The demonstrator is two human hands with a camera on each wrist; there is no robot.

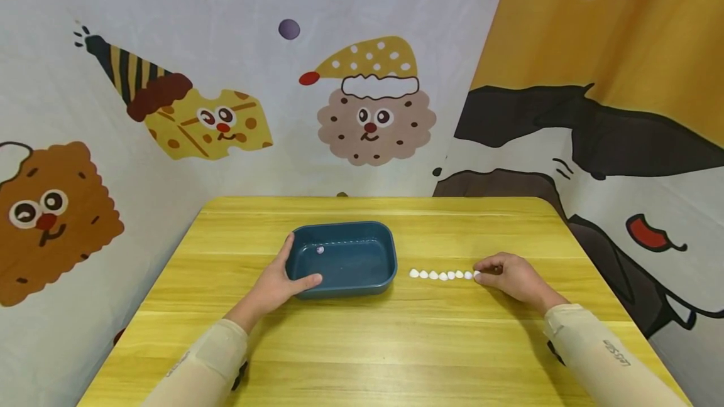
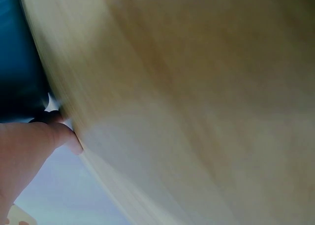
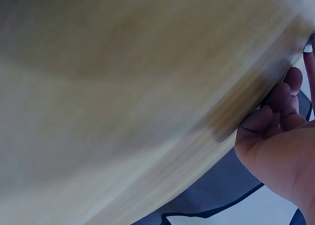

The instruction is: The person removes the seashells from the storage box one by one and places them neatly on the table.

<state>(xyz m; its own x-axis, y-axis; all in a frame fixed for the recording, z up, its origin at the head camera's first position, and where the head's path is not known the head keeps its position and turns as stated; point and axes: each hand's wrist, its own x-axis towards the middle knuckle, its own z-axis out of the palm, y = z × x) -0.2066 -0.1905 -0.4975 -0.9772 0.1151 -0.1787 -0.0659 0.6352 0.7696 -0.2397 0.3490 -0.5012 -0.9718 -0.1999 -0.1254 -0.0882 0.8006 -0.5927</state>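
Note:
A dark blue rectangular tray (image 1: 345, 287) sits on the table left of centre. One small pale pinkish piece (image 1: 320, 250) lies inside it near the back left. My left hand (image 1: 277, 278) holds the tray's left end, thumb over the near rim and fingers along the side wall. To the right of the tray, several small white rounded pieces (image 1: 433, 275) form a straight row. At the row's right end, my right hand (image 1: 511, 278) pinches the last white piece (image 1: 477, 275) between thumb and fingertips. The right wrist view shows the curled fingers (image 3: 278, 97) low over the tabletop.
The yellow wood-grain table (image 1: 362, 357) has rounded far corners. A cartoon-printed cloth (image 1: 226, 17) hangs behind it and along both sides. Beige sleeves (image 1: 203, 357) cover both forearms.

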